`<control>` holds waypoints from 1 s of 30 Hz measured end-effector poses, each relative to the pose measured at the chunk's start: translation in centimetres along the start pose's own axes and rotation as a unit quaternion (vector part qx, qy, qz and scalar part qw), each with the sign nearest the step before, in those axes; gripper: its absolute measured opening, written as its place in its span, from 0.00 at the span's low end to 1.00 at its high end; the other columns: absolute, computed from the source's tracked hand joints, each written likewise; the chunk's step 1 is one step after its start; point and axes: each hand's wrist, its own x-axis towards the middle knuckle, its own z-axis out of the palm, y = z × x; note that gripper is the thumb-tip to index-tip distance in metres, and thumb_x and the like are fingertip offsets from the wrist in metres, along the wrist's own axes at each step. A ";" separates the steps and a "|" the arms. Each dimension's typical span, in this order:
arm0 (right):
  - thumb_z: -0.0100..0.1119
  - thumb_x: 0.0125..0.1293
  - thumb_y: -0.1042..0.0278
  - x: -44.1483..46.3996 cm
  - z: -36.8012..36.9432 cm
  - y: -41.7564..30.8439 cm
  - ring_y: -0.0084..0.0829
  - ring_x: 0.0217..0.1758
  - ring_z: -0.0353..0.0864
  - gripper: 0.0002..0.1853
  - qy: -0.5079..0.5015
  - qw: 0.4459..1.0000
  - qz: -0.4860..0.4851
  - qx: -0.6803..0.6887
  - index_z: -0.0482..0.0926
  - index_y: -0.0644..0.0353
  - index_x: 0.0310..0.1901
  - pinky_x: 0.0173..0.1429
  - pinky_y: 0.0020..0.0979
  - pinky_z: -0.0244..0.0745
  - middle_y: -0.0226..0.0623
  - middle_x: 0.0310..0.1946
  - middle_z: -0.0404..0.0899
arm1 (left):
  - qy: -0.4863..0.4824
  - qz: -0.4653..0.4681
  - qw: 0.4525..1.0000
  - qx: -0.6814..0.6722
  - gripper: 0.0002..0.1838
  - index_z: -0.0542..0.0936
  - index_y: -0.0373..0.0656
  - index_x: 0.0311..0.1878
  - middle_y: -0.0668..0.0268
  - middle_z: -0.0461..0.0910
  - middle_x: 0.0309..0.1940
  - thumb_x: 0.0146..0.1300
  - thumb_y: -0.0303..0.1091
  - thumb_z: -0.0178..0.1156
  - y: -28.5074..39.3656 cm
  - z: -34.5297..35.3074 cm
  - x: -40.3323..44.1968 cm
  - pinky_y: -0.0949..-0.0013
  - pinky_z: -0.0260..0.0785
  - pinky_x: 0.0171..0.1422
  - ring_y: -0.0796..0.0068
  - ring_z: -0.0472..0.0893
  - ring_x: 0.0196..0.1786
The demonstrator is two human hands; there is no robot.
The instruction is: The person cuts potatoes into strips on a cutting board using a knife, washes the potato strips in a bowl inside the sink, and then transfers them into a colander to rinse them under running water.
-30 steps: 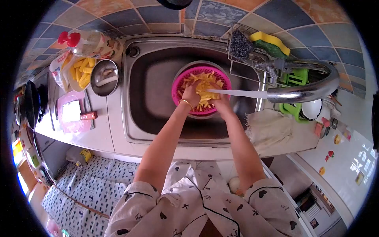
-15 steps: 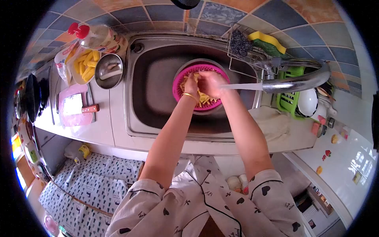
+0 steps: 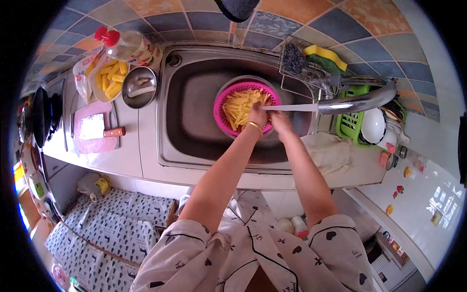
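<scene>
In the sink, a pink colander [image 3: 220, 103] sits inside a round metal bowl [image 3: 220, 90]. Pale yellow potato strips [image 3: 239, 107] fill much of the colander. My left hand [image 3: 258, 116], with a yellow band at the wrist, is over the colander's right part, close to the strips. Beside it, my right hand [image 3: 280, 121] is at the colander's right rim, just below the water stream [image 3: 296, 108]. The two hands nearly touch. Their fingers are foreshortened and partly hidden, so any grip on the rim or strips cannot be made out.
Water runs from the curved faucet [image 3: 362, 101] on the right. A green rack [image 3: 348, 127] holds a white bowl [image 3: 373, 125]. On the left counter are a cleaver [image 3: 95, 127] on a pink board [image 3: 99, 147], a metal bowl [image 3: 132, 100], a dish of thick yellow sticks [image 3: 111, 80] and a red-capped bottle [image 3: 131, 47].
Both hands have moved from the middle of the colander to its right side, near the water stream. More potato strips now show. The view has shifted slightly.
</scene>
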 end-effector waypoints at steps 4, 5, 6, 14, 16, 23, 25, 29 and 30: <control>0.54 0.61 0.72 -0.5 -0.8 3.7 0.40 0.44 0.78 0.16 0.125 0.961 -0.160 -0.188 0.70 0.61 0.51 0.48 0.38 0.72 0.45 0.42 0.77 | 0.166 0.172 0.903 0.358 0.24 0.70 0.39 0.52 0.47 0.74 0.44 0.47 0.24 0.56 -3.5 -6.7 0.4 0.50 0.65 0.52 0.41 0.71 0.47; 0.55 0.60 0.74 -1.2 -0.9 3.3 0.38 0.42 0.78 0.17 0.116 0.970 -0.149 -0.155 0.70 0.61 0.52 0.46 0.37 0.73 0.44 0.41 0.76 | 0.209 0.148 0.876 0.409 0.26 0.67 0.36 0.53 0.48 0.71 0.46 0.47 0.26 0.59 -2.8 -8.1 -0.1 0.50 0.62 0.55 0.43 0.69 0.50; 0.55 0.60 0.76 -2.4 -1.4 2.0 0.36 0.40 0.78 0.17 0.106 0.977 -0.138 -0.122 0.69 0.62 0.52 0.43 0.35 0.74 0.42 0.41 0.76 | 0.249 0.119 0.845 0.458 0.29 0.65 0.33 0.54 0.49 0.68 0.48 0.46 0.29 0.62 -2.0 -9.4 -0.7 0.50 0.59 0.58 0.45 0.66 0.52; 0.56 0.59 0.78 -4.4 -8.5 -2.9 0.26 0.35 0.75 0.43 0.285 0.948 -0.057 0.130 0.41 0.69 0.70 0.36 0.28 0.75 0.40 0.39 0.70 | 0.178 -0.012 0.892 0.417 0.29 0.65 0.36 0.50 0.46 0.75 0.46 0.48 0.39 0.67 -3.2 -14.3 1.8 0.56 0.69 0.56 0.45 0.75 0.51; 0.55 0.59 0.76 -2.2 -10.9 -2.8 0.36 0.46 0.73 0.41 0.340 0.932 -0.121 0.035 0.43 0.71 0.69 0.50 0.35 0.70 0.49 0.48 0.68 | 0.197 -0.029 0.882 0.428 0.26 0.66 0.37 0.48 0.46 0.76 0.42 0.50 0.39 0.66 -2.5 -14.1 1.7 0.53 0.69 0.54 0.42 0.74 0.49; 0.56 0.60 0.76 -3.7 -11.9 -8.1 0.35 0.44 0.74 0.35 0.313 0.926 -0.175 0.120 0.50 0.69 0.66 0.45 0.34 0.73 0.44 0.48 0.70 | 0.135 0.033 0.900 0.412 0.27 0.72 0.34 0.45 0.45 0.78 0.40 0.46 0.41 0.69 -3.7 -15.2 2.7 0.54 0.71 0.51 0.43 0.77 0.46; 0.55 0.60 0.79 -4.0 -11.6 -7.1 0.27 0.37 0.74 0.35 0.270 0.935 -0.106 0.204 0.49 0.66 0.67 0.34 0.26 0.75 0.38 0.42 0.71 | 0.110 0.013 0.919 0.379 0.26 0.75 0.34 0.43 0.45 0.79 0.38 0.45 0.41 0.70 -3.3 -15.3 2.4 0.56 0.71 0.51 0.44 0.78 0.43; 0.53 0.62 0.80 -6.2 -8.6 -5.3 0.21 0.29 0.72 0.30 0.219 0.934 -0.111 0.260 0.54 0.60 0.63 0.27 0.23 0.72 0.33 0.36 0.71 | 0.070 0.011 0.964 0.255 0.20 0.77 0.33 0.41 0.52 0.81 0.34 0.49 0.38 0.67 -3.4 -14.7 1.8 0.62 0.76 0.40 0.57 0.82 0.38; 0.53 0.62 0.80 -6.3 -7.8 -3.6 0.21 0.28 0.72 0.27 0.182 0.943 -0.106 0.258 0.56 0.58 0.61 0.28 0.23 0.73 0.33 0.36 0.71 | 0.052 -0.016 0.980 0.193 0.19 0.77 0.34 0.41 0.54 0.81 0.34 0.50 0.37 0.67 -2.8 -14.3 1.3 0.64 0.76 0.38 0.61 0.82 0.37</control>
